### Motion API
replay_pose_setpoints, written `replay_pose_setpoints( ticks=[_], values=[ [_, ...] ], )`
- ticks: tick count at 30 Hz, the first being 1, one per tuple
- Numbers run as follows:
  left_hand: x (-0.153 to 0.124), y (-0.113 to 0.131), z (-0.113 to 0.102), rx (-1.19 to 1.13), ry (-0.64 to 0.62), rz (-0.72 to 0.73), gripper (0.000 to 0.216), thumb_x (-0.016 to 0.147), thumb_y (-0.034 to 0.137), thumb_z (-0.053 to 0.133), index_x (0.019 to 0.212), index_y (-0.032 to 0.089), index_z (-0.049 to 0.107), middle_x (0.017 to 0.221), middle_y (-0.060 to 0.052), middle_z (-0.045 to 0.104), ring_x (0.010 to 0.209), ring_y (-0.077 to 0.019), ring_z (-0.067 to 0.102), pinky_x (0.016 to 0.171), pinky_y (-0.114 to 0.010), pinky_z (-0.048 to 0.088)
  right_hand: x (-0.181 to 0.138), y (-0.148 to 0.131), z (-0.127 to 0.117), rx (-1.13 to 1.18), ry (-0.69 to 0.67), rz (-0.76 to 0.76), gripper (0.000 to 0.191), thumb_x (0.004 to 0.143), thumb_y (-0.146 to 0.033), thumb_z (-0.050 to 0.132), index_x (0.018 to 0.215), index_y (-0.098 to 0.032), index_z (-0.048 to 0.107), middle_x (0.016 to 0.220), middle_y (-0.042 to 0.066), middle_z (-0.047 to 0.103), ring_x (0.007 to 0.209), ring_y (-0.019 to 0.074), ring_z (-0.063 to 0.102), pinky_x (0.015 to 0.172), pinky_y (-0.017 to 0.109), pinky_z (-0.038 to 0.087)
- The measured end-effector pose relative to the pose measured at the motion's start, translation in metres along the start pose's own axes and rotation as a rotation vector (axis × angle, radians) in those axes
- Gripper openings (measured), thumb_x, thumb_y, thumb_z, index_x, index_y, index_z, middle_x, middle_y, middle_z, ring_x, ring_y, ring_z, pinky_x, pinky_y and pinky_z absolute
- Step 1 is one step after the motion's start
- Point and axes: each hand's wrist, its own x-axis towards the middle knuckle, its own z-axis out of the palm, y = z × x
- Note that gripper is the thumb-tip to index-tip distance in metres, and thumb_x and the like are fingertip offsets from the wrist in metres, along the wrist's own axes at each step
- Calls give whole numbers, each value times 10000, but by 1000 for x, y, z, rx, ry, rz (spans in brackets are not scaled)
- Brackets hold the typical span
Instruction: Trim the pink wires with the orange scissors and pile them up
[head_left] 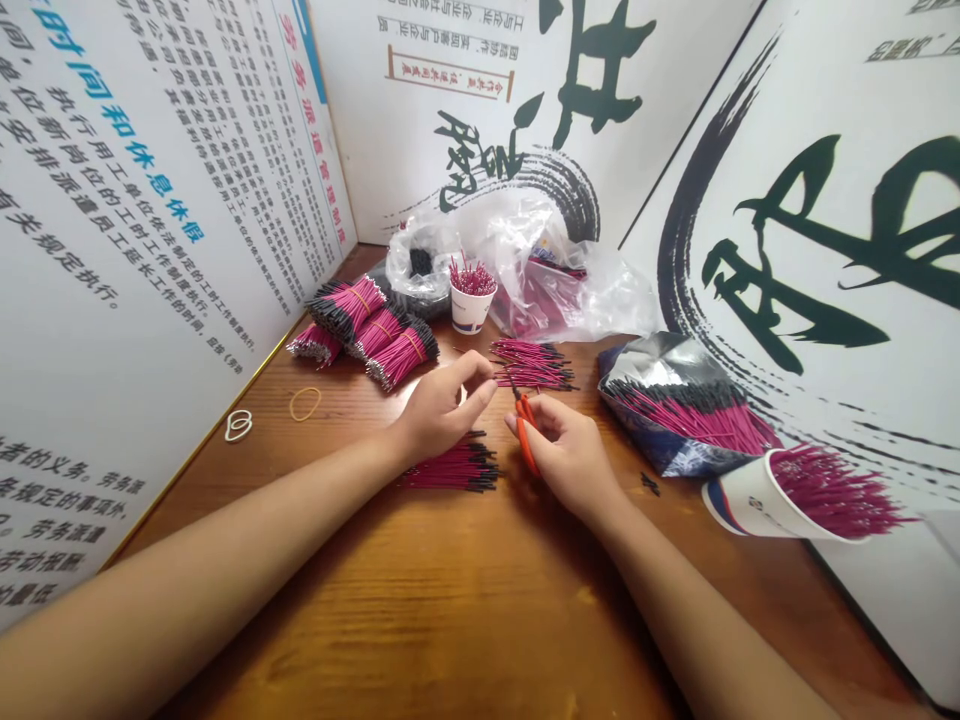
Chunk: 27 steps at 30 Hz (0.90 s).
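Note:
My right hand (566, 455) is closed around small orange-handled pliers (524, 432), whose dark, narrow jaws point up and left toward my left fingertips. Thumb and forefinger of my left hand (450, 400) are pinched together close to the jaws; whatever they hold is too thin to make out. Below my left wrist lies a pile of magenta sticks with black ends (457, 468), partly hidden by the hand. A second, looser pile of magenta sticks (534, 364) lies just beyond the plier tips.
Rubber-banded bundles (375, 330) are stacked back left, near loose rubber bands (305, 403). A paper cup (471, 312) of sticks and clear plastic bags (525, 260) stand behind. Right are a foil bag (667, 455), small black pieces (650, 484) and a tipped cup (750, 497).

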Motion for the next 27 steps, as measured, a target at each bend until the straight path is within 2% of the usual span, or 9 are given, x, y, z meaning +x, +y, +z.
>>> replay_pose_setpoints(
  ticks=[3, 8, 11, 17, 27],
  values=[
    [0, 10, 3, 31, -39, 51, 121, 889, 239, 530, 803, 154, 535, 726, 17, 519, 644, -89, 443, 596, -215, 365, 0, -8, 1, 259, 25, 46, 255, 796, -426, 691, 803, -186, 605, 599, -47, 529, 464, 89, 440, 456, 222, 357],
    [-1, 17, 13, -488, -191, -217, 240, 893, 381, 562, 818, 170, 474, 545, 76, 449, 449, -60, 403, 453, -182, 324, -1, -16, 1, 425, 30, 88, 322, 730, -436, 765, 780, -187, 568, 555, -72, 512, 399, 67, 424, 392, 199, 344],
    [0, 16, 15, -640, -238, -293, 274, 867, 404, 607, 820, 174, 465, 498, 81, 480, 407, -57, 426, 425, -169, 320, -1, -17, 1, 437, 12, 105, 333, 740, -450, 756, 760, -187, 553, 541, -73, 510, 393, 65, 427, 381, 194, 346],
    [3, 19, 11, -715, -263, -367, 277, 851, 385, 641, 808, 167, 476, 530, 60, 542, 410, -50, 451, 414, -159, 307, 0, -18, 0, 434, -14, 120, 349, 742, -469, 756, 761, -187, 550, 553, -68, 521, 406, 63, 437, 391, 189, 367],
    [3, 17, 12, -725, -291, -353, 250, 860, 375, 610, 818, 171, 473, 551, 52, 550, 433, -59, 462, 436, -170, 317, -2, -15, 1, 480, -41, 115, 339, 751, -452, 761, 780, -179, 562, 571, -64, 538, 412, 59, 445, 390, 178, 360]
  ],
)
